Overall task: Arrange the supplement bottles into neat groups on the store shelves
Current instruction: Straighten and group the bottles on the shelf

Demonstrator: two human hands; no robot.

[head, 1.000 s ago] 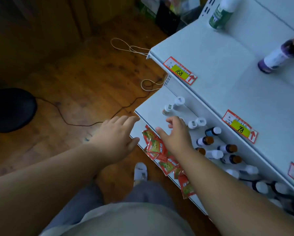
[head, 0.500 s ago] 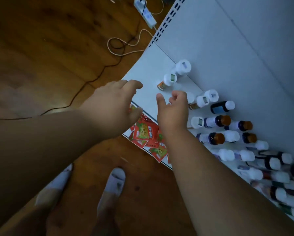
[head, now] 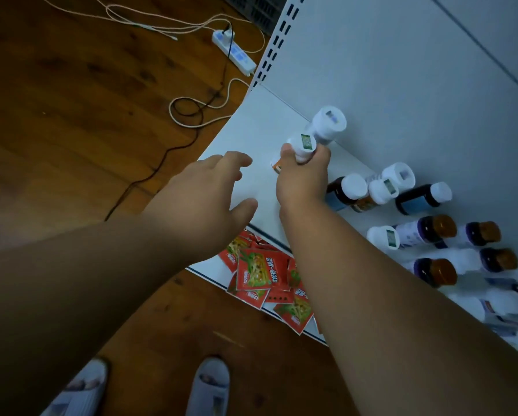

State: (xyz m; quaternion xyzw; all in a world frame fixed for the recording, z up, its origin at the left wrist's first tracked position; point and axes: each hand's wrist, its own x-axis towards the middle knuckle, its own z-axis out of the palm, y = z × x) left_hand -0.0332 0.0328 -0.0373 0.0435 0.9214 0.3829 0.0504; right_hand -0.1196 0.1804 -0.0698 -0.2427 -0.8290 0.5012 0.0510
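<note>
right hand (head: 301,178) now grips white-capped bottle (head: 302,145) | left hand (head: 209,196) still open

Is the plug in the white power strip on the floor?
Plugged in: a dark plug sits in the power strip, its cord trailing across the floor.

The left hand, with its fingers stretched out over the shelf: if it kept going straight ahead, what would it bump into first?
Probably the white-capped bottle that the right hand grips. The left hand is open, its fingers pointing across bare shelf toward it. Depth is hard to judge, so it might pass just short.
</note>
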